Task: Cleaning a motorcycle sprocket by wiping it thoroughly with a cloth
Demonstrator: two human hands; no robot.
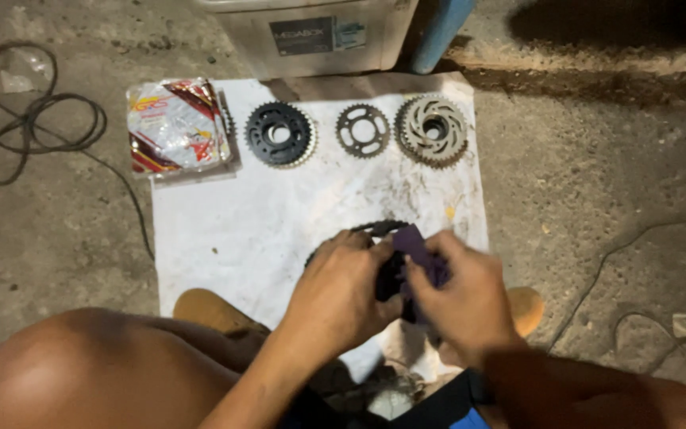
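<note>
Two hands meet over a white sheet [224, 238]: the left hand [343, 290] grips a black sprocket [387, 274], and the right hand [466, 298] presses a purple cloth [418, 246] against it.

Left hand [341, 287] curled with fingers closed, right hand [462, 298] just beside it, fingers pinched, both forearms reaching forward
</note>
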